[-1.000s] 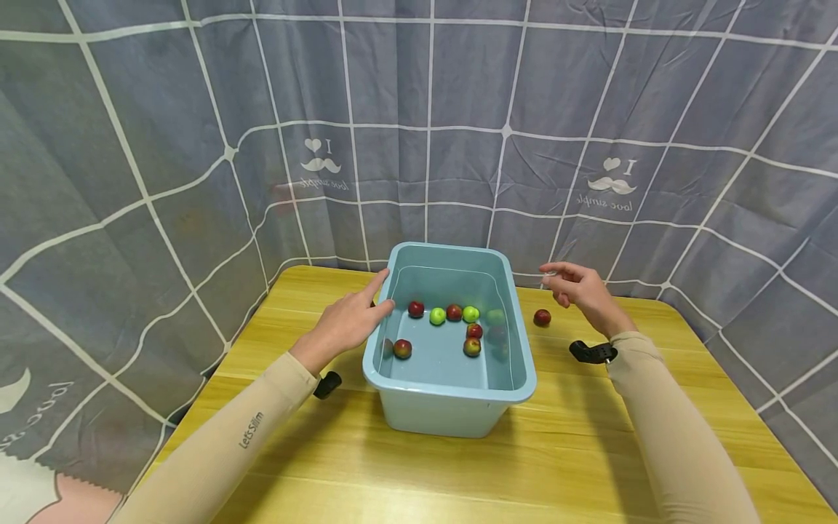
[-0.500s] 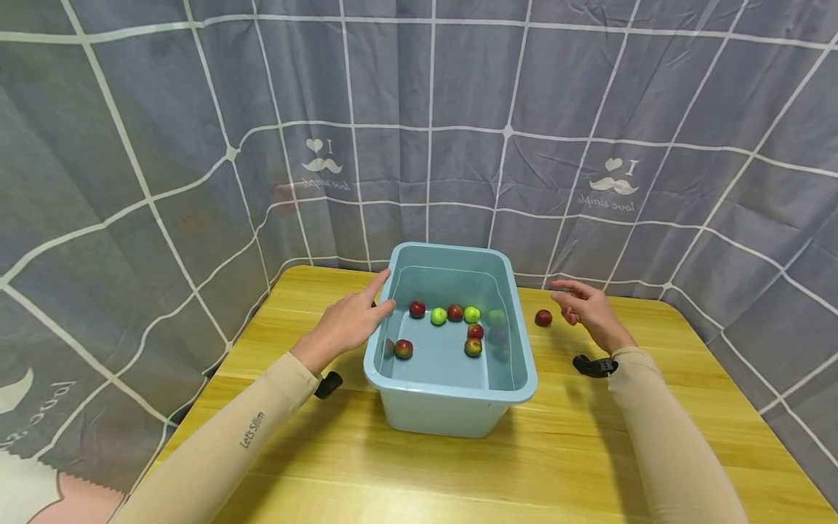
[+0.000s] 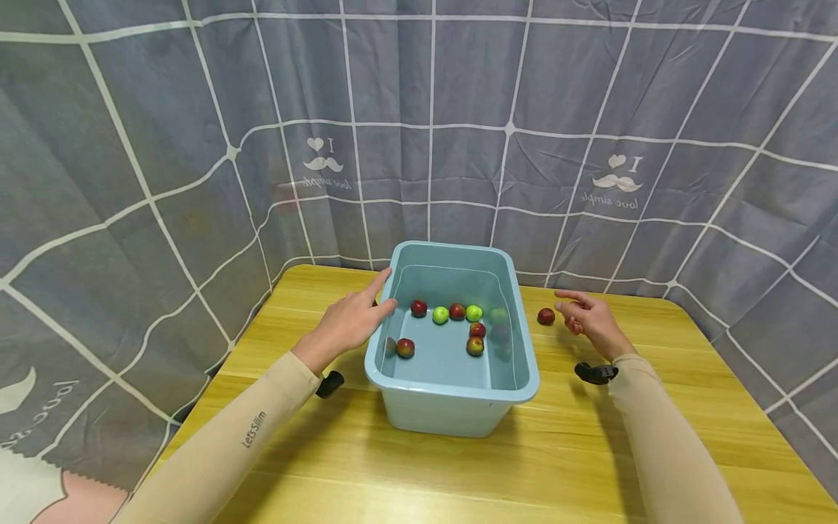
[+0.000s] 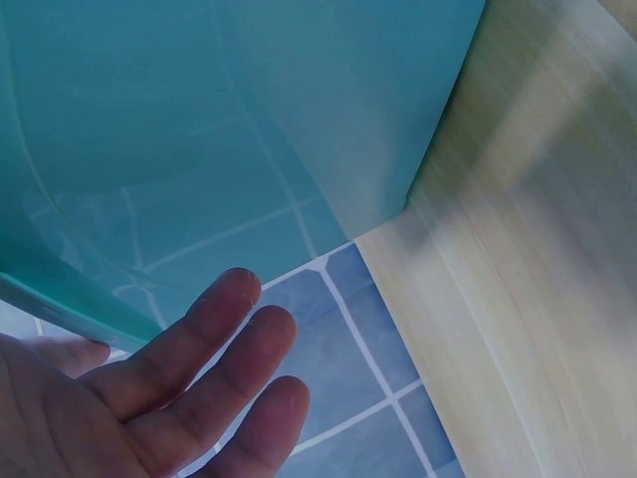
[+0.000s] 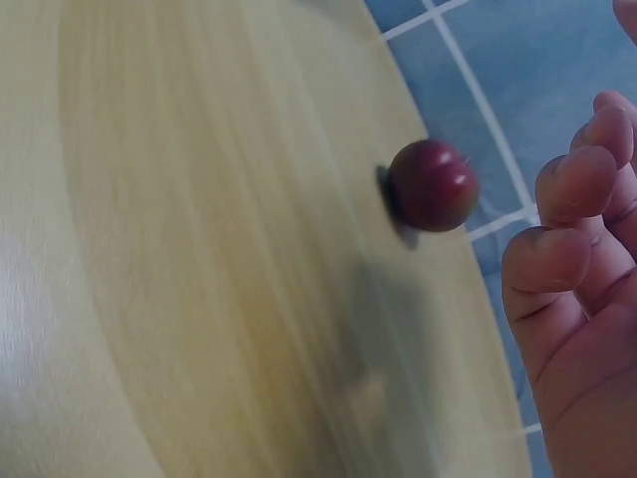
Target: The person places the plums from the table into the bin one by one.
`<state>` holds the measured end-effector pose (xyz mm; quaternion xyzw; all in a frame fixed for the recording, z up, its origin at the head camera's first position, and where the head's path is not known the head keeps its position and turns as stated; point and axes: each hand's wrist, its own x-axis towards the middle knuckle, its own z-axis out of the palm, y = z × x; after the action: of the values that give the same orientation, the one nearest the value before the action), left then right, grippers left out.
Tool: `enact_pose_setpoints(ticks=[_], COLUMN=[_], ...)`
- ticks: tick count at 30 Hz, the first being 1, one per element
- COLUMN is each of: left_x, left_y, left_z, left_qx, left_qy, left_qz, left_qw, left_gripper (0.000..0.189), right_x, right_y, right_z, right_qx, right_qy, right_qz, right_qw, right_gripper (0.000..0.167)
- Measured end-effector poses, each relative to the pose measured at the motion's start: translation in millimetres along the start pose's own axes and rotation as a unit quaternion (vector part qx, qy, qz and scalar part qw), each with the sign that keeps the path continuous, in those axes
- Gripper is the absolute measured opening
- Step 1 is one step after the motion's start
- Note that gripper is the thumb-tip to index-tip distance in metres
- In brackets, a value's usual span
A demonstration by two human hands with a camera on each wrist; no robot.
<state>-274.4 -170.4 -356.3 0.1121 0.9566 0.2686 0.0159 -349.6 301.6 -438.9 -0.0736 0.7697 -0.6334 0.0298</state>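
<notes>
My left hand (image 3: 349, 320) is at the left rim of a light blue plastic tub (image 3: 452, 394), its index finger and thumb lying over the edge. In the left wrist view the other fingers (image 4: 214, 354) extend loosely beside the tub's outer wall, holding nothing. Over the table's right side, my right hand (image 3: 591, 320) hovers with loosely bent fingers and nothing in them. Just left of it a dark red apple (image 3: 546, 316) sits on the table; the right wrist view shows a gap between that apple (image 5: 434, 185) and the fingertips.
Inside the tub lie two green apples, such as this green apple (image 3: 441, 315), and several red ones, including a red apple (image 3: 405, 348) near the left wall. The wooden table (image 3: 314, 466) backs onto a grey checked curtain (image 3: 471, 167).
My right hand has come down and slightly nearer to me, ending beside the loose red apple. The left hand stays at the tub's rim.
</notes>
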Motion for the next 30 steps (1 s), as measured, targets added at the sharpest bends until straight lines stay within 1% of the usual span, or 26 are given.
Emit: enact_pose_setpoints(ticks=[6,8,13,15,17,24,30], left_x=[0.2,0.2,0.1,0.4,0.3,-0.4,-0.8], left_y=[-0.2,0.1,0.3,0.4,0.6,0.9,0.8], left_z=[0.3,0.4,0.7,0.9,0.6,-0.1,0.0], left_qx=[-0.004,-0.003,-0.004,-0.007,-0.007,-0.006,-0.002], left_qy=[0.000,0.000,0.000,-0.001,-0.001,0.000,0.001], left_qz=[0.000,0.000,-0.001,-0.001,-0.001,-0.001,0.001], left_qw=[1.0000,1.0000,1.0000,1.0000,1.0000,1.0000,1.0000], left_gripper=[0.070,0.070,0.070,0.070,0.070,0.070,0.070], right_x=[2.3,2.5,3.3,4.2,5.6,11.4,14.4], right_y=[14.8,19.6,26.8,28.4,29.6,31.7,34.7], right_z=[-1.2,-1.1,-0.9,-1.8,-2.5,0.9,3.3], right_qx=[-0.044,-0.044,-0.035,-0.043,-0.051,-0.082,-0.119], right_qy=[0.022,0.027,0.030,0.030,0.030,0.050,0.048], right_qz=[0.025,0.037,0.061,0.065,0.066,0.082,0.097], right_qw=[0.9985,0.9980,0.9971,0.9965,0.9960,0.9920,0.9869], right_gripper=[0.046,0.045,0.057,0.064,0.067,0.064,0.063])
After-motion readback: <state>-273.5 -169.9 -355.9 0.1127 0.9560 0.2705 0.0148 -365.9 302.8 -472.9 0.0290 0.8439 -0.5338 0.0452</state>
